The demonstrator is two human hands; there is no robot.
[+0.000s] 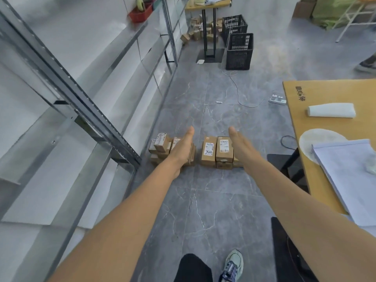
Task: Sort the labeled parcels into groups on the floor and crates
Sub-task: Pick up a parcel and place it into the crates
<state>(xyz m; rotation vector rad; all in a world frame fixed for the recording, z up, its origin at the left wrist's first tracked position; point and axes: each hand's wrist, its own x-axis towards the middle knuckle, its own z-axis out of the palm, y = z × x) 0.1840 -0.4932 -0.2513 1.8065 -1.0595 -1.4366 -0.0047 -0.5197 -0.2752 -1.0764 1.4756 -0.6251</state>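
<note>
Both hands were flat, fingers straight, holding nothing: left hand (184, 147), right hand (241, 146). Between them sat a block of boxy brown cardboard parcels (215, 151), two white-labelled tops showing. A second cluster (160, 145) lay left of and partly behind the left hand, count unclear. All sat on the glossy grey veined floor (203, 200). Two black lattice plastic crates (239, 51) stood far ahead. A tan wood tabletop (301, 119) was right of the right hand.

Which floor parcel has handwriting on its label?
The parcel just right of the left hand; its label bears a dark scrawl, the neighbour has only print.
</note>
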